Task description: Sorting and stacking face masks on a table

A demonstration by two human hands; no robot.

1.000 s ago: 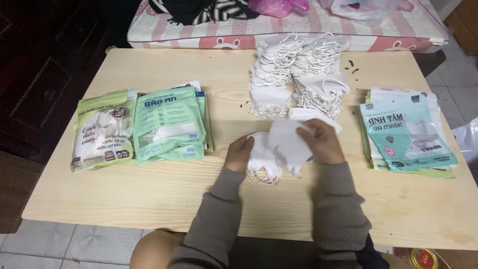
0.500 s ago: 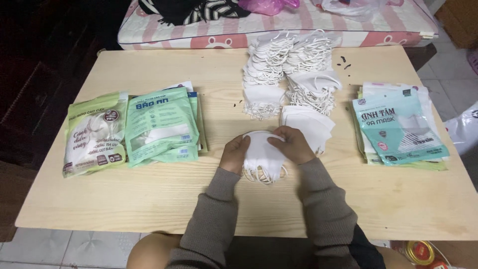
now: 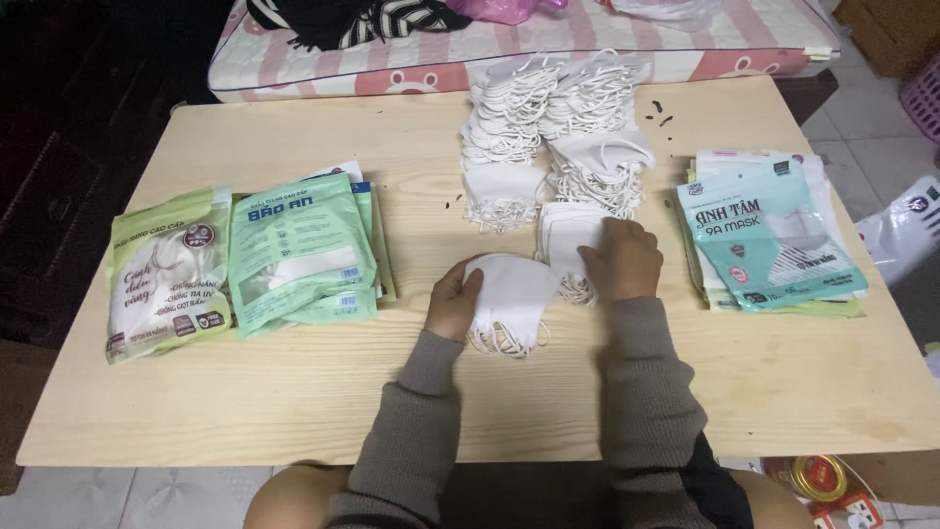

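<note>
Nearest: grey sleeves reach out over a pale wood table. Left hand curled round the left edge of a small mask stack, thumb on top, fingers under; stack lies flat on the table at centre, loops hanging off its near edge. Right hand just to the right, palm down, fingers loosely spread on a second stack; whether it pinches any mask cannot be told. The two stacks lie just beside each other. Left: green packets, a paler packet beside them. Right: teal packets. Far centre: mask heap. Beyond the table, a striped mattress.
</note>
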